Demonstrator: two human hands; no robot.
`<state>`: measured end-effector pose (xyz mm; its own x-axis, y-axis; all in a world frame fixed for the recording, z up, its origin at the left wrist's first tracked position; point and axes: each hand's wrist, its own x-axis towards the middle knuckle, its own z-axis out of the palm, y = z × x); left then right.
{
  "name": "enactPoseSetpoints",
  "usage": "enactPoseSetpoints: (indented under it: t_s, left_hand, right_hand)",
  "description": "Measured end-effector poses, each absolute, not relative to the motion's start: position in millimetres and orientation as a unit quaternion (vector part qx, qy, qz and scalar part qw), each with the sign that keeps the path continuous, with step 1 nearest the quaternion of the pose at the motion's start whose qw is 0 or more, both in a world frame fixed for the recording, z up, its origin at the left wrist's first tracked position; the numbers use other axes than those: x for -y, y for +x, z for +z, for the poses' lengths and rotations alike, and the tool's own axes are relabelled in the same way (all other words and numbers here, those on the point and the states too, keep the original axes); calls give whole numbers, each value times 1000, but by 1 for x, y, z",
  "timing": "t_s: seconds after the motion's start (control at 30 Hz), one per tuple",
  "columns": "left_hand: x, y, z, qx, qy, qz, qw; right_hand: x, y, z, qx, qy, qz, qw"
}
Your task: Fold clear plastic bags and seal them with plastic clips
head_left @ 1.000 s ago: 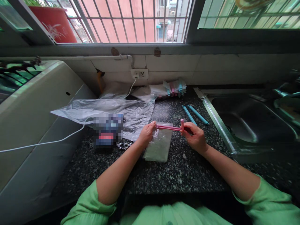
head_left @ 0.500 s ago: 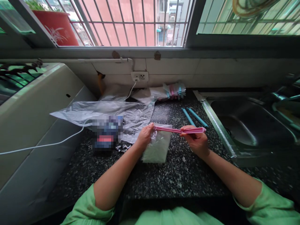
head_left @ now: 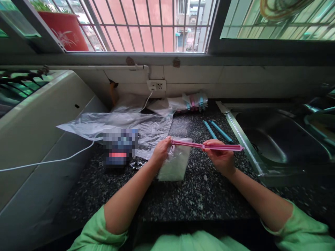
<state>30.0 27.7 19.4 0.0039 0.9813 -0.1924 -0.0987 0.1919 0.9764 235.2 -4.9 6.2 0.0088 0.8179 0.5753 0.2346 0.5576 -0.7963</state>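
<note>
A small clear plastic bag [head_left: 175, 162] lies on the dark speckled counter [head_left: 199, 195]. Across its top edge runs a long pink sealing clip [head_left: 206, 145], opened out straight. My left hand [head_left: 161, 150] is closed, pinching the bag's top corner and the clip's left end. My right hand [head_left: 220, 157] is closed on the clip's middle, with the clip's free half sticking out to the right over the counter.
Two blue clips [head_left: 216, 129] lie behind my right hand, beside the steel sink [head_left: 277, 136]. A large clear plastic sheet [head_left: 117, 123] and a blurred package [head_left: 119, 146] are at the left. A packet of clips [head_left: 195, 100] sits by the wall under a socket [head_left: 156, 85] with a white cable.
The pink clip, folded short at my right hand a second ago, has swung open to its full length toward the right. Both hands stay at the bag's top edge.
</note>
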Motion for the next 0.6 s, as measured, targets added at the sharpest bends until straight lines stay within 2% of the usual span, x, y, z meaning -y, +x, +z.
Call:
enactPoseSetpoints:
  t_s: [0.6]
  left_hand:
    - [-35,28,13,-527,405,470,581]
  right_hand:
    - [8,232,5,560,-373,427,604]
